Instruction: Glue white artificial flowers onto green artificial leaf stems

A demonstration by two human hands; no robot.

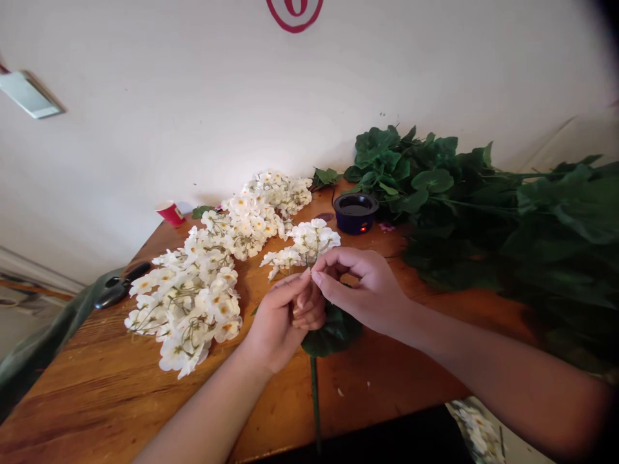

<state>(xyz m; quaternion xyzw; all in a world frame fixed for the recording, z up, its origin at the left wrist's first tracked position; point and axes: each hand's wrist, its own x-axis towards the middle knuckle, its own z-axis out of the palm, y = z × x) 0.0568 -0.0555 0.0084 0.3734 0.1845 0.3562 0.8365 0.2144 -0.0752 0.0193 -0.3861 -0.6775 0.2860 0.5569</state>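
My left hand is closed around the stem of an artificial flower, upright in front of me over the table. White blossoms show just above my fingers, and a round green leaf hangs below them. Thumb and forefinger of my right hand are pinched together at my left fingertips, close under the blossoms. What lies in that pinch is too small to make out. The upper part of the stem is hidden behind my left fingers.
A long heap of white artificial flowers lies on the wooden table at left. Behind my hands stands a dark round pot with a red light. Green leaves pile up at right. Black-handled scissors and a red cup are at left.
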